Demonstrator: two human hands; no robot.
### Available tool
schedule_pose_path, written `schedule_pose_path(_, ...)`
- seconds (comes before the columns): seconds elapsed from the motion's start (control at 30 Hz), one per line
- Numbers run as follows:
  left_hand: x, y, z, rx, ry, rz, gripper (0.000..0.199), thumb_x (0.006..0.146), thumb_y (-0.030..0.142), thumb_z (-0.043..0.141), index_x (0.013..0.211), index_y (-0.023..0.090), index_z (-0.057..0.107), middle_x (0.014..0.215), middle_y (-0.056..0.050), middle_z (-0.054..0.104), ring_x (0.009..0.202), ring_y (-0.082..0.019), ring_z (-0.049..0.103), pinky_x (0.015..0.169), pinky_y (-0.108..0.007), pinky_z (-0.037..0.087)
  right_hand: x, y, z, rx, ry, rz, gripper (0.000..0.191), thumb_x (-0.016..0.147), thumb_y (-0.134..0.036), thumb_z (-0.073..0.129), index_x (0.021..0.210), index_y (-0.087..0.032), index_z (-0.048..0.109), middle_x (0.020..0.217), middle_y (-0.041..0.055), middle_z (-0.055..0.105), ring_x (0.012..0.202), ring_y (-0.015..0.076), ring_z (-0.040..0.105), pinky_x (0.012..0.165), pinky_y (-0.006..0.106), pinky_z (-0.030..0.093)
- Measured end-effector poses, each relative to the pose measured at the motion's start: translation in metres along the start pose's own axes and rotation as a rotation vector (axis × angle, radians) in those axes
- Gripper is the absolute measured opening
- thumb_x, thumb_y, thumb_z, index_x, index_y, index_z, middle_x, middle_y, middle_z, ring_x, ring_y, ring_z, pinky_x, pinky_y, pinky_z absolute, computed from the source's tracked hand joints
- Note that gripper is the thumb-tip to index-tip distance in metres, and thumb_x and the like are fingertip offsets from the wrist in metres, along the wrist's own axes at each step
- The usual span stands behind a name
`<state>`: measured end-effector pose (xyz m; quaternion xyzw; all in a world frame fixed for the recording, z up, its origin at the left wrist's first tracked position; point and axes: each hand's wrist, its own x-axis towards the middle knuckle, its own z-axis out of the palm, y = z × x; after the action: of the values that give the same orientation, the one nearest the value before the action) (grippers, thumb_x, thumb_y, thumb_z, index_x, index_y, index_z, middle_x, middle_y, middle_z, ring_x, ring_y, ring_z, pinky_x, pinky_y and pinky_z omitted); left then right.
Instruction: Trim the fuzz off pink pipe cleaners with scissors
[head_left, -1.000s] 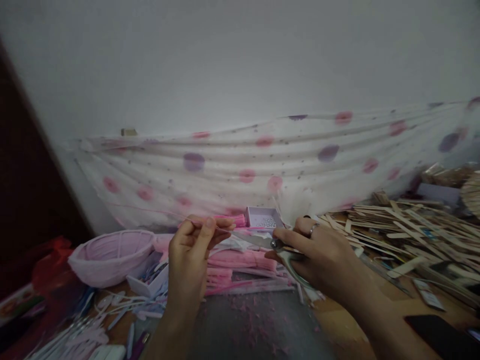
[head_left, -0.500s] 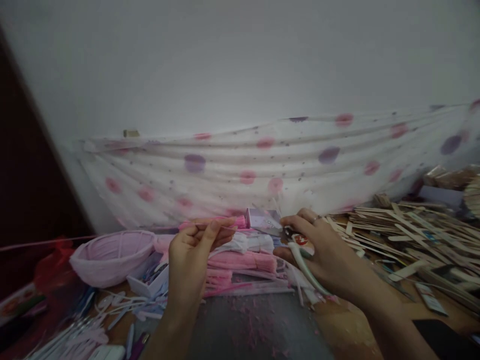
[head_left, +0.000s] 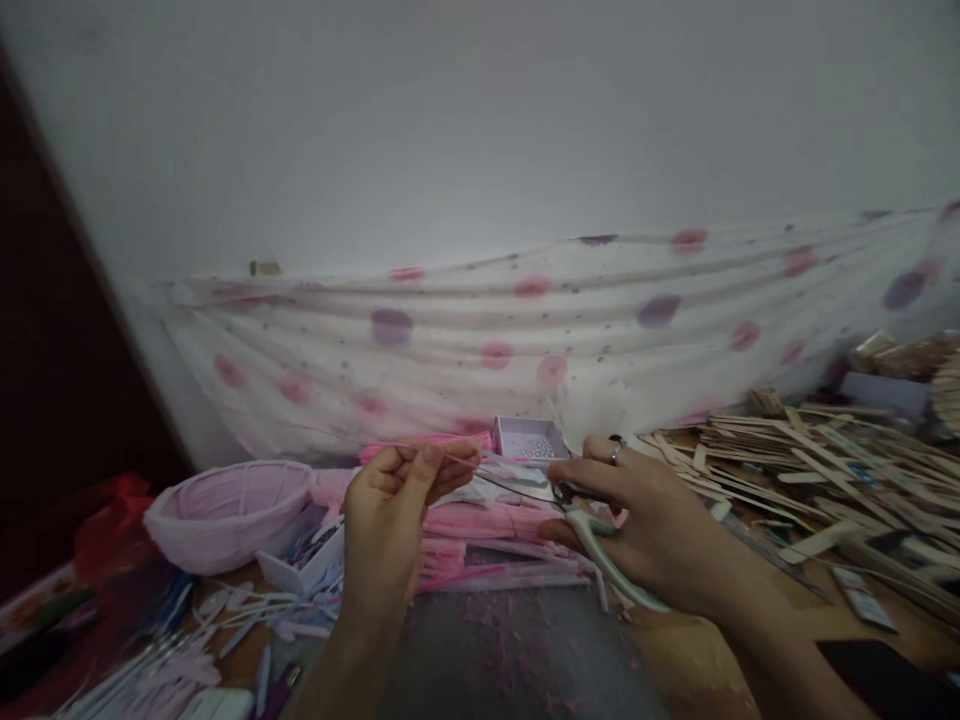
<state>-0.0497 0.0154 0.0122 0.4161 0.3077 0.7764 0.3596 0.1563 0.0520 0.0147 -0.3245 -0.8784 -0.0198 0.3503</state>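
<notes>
Head view: pinching thin pink strand [head_left: 349, 437] in left hand [head_left: 386, 510], gripping parted green-handled metal scissors [head_left: 611, 572] in right hand [head_left: 645, 510], probably snipping, needing steadiness.

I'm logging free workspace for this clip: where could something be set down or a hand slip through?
Grey mat, between and below left hand and right hand: most open, though strewn with pink scraps. Brown tabletop: a smaller patch between mat and black slab, partly under the right arm. Crowded: pink bundles behind the mat, basket at left, wooden sticks at right.
</notes>
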Motion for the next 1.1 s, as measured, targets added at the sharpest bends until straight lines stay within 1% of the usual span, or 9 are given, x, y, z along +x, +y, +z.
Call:
schedule_pose_path(0.13,0.000,0.000,0.000,-0.016,-0.012,0.022,0.022,0.069,0.031,0.077,0.071,0.012,0.067,0.075,-0.006,0.075,0.064,-0.014,0.071,0.064,-0.021,0.058,0.000,0.000,0.001,0.012,-0.018,-0.010,0.030,0.083,-0.050,0.059,0.090,-0.021,0.067,0.078,0.0035,0.055,0.069,0.0171,0.052,0.061,0.028,0.036)
schedule_pose_path(0.43,0.001,-0.003,0.002,-0.044,-0.015,0.050,0.018,0.073,0.028,0.074,0.072,0.013,0.064,0.076,-0.005,0.075,0.063,-0.013,0.070,0.064,-0.022,0.058,0.000,0.003,0.001,-0.021,-0.008,-0.042,0.026,0.082,-0.045,0.062,0.093,-0.022,0.068,0.075,0.0021,0.058,0.067,0.0160,0.053,0.059,0.027,0.035)
schedule_pose_path(0.67,0.001,-0.005,0.003,-0.052,-0.006,0.036,0.018,0.073,0.028,0.074,0.073,0.012,0.065,0.075,-0.006,0.075,0.063,-0.014,0.070,0.064,-0.022,0.058,0.000,0.003,0.001,-0.061,0.008,-0.063,0.026,0.083,-0.046,0.061,0.091,-0.023,0.069,0.072,0.0018,0.059,0.065,0.0156,0.054,0.058,0.026,0.035)
schedule_pose_path(0.8,0.001,-0.005,0.002,-0.076,0.005,0.054,0.015,0.073,0.023,0.074,0.072,0.013,0.064,0.076,-0.005,0.075,0.061,-0.011,0.069,0.063,-0.019,0.057,-0.001,0.004,0.002,-0.068,0.017,-0.076,0.031,0.083,-0.051,0.059,0.090,-0.023,0.069,0.072,0.0021,0.061,0.064,0.0158,0.055,0.056,0.026,0.034)
schedule_pose_path(0.97,0.003,-0.003,0.000,-0.078,-0.006,0.067,0.014,0.075,0.024,0.072,0.073,0.013,0.064,0.075,-0.004,0.075,0.063,-0.011,0.070,0.065,-0.020,0.057,0.001,0.011,0.004,-0.081,0.131,-0.130,0.034,0.083,-0.052,0.060,0.089,-0.021,0.069,0.068,0.0020,0.060,0.059,0.0148,0.055,0.054,0.025,0.035)
schedule_pose_path(1.03,0.004,-0.002,0.000,-0.079,-0.005,0.088,0.015,0.075,0.025,0.072,0.072,0.013,0.062,0.074,-0.003,0.075,0.064,-0.012,0.070,0.066,-0.021,0.057,0.002,0.014,0.003,-0.080,0.120,-0.127,0.036,0.082,-0.053,0.060,0.091,-0.020,0.067,0.070,0.0024,0.060,0.061,0.0151,0.056,0.054,0.025,0.037)
schedule_pose_path(1.1,0.005,-0.001,0.000,-0.074,0.004,0.092,0.017,0.076,0.026,0.071,0.072,0.014,0.060,0.075,-0.003,0.075,0.064,-0.013,0.070,0.066,-0.022,0.058,0.003,0.015,0.001,-0.082,0.070,-0.095,0.039,0.080,-0.054,0.062,0.098,-0.019,0.063,0.079,0.0041,0.060,0.065,0.0164,0.057,0.056,0.026,0.041)
